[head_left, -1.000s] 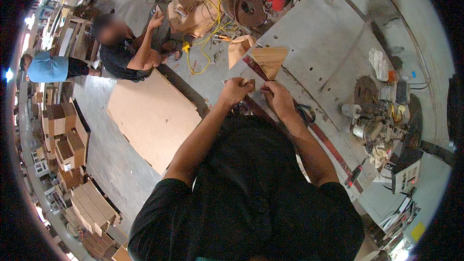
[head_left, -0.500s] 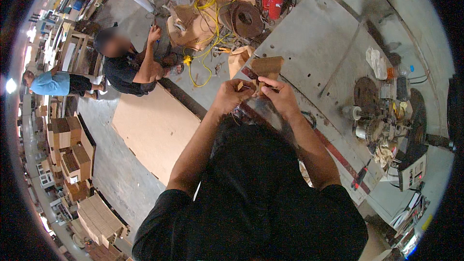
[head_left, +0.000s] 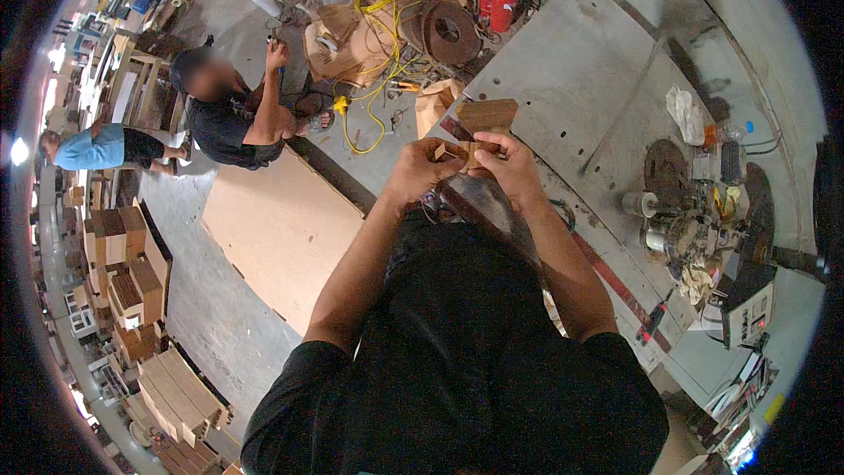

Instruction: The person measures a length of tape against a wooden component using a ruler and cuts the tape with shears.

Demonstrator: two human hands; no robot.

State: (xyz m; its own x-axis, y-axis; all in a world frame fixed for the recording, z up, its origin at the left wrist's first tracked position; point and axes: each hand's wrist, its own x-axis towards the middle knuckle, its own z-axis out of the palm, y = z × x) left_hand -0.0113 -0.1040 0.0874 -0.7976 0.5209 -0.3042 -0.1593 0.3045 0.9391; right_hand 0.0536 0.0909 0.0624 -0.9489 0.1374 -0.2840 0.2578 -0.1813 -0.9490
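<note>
Close together at the near edge of the grey metal table, my two hands are both closed on small wooden pieces. My left hand (head_left: 417, 169) pinches a small pale wooden block (head_left: 446, 151) between thumb and fingers. A small brown wooden piece (head_left: 473, 158) is between the fingertips of my right hand (head_left: 512, 176). Whether the two pieces are separate or touching, I cannot tell. Just beyond my fingers, a larger brown wooden block (head_left: 489, 113) with visible grain lies at the table's corner.
The grey metal table (head_left: 563, 79) holds a cluttered machine (head_left: 681, 237) and a red-and-black tool (head_left: 652, 324) on the right. A large tan board (head_left: 281, 233) lies left. A person in black (head_left: 233, 114) crouches beyond it, near yellow cable (head_left: 376, 0) and red fire extinguishers (head_left: 499, 2).
Both hands have shifted slightly, and the pale block in my left hand has turned to show more of its face. The crouching person's raised hand has moved a little.
</note>
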